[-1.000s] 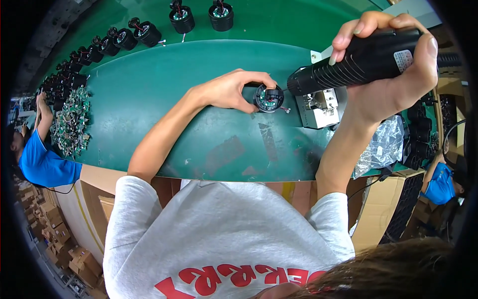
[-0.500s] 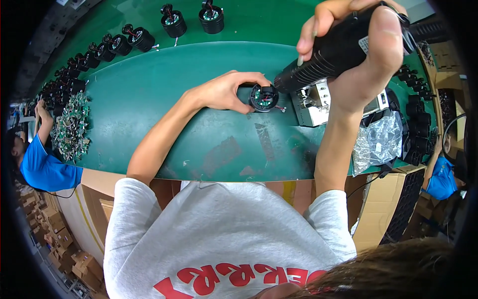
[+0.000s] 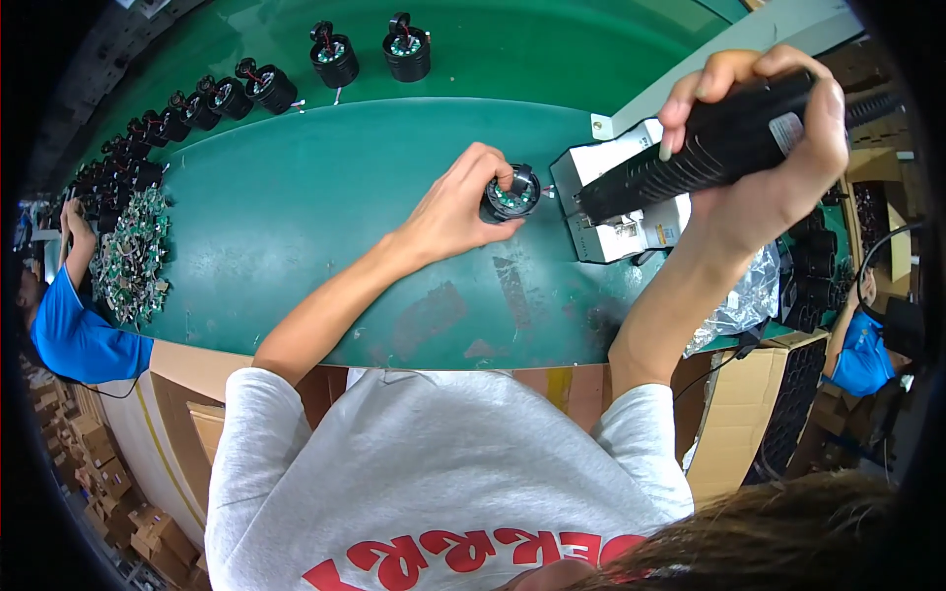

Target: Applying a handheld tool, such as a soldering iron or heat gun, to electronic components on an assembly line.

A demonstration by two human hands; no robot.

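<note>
My left hand is closed round a short black cylindrical housing, its fingers curled over the rim and the thumb at the near side. A green circuit board and a small black round part show inside the housing, and a short lead with a white plug sticks out to the right. A black electric screwdriver with a ribbed front lies in the grip of my right hand. The tool points left and down, its front end over a silver metal box with a small mechanism on top, perhaps a screw feeder.
Several similar housings line the table's far and left sides. A heap of circuit boards sits at left, beside a person in blue. At right are a clear plastic bag, black housings and another person's blue sleeve.
The screwdriver's front end has moved from beside the housing to over the metal box. My left hand has shifted its grip, fingers now over the rim, and the housing has turned slightly.
</note>
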